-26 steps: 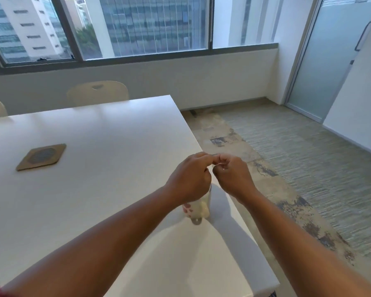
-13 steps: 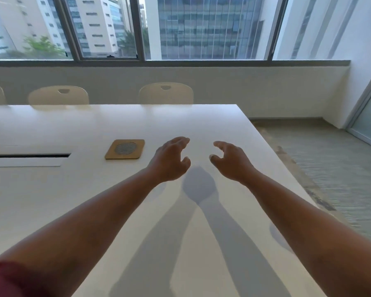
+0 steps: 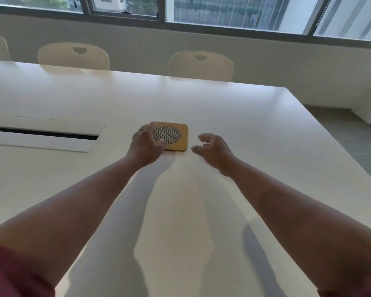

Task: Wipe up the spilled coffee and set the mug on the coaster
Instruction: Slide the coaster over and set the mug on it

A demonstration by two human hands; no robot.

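A square tan coaster point(image 3: 177, 137) with a round patterned centre lies flat on the white table point(image 3: 244, 129). My left hand point(image 3: 145, 144) covers the coaster's near-left corner, fingers curled over its edge and thumb on the patterned disc. My right hand point(image 3: 212, 150) hovers just right of the coaster, fingers apart and curled, holding nothing. No mug, cloth or coffee spill is in view.
A long cable slot with a white lid point(image 3: 41, 133) is set into the table at the left. Three cream chairs point(image 3: 201, 65) stand along the far edge below the windows. The table's right edge point(image 3: 334, 144) drops to grey carpet.
My view has swung left and forward. Both hands have reached ahead to the coaster; the left hand now rests on it. A second ago both were pinched together over a small object near the table's right edge.
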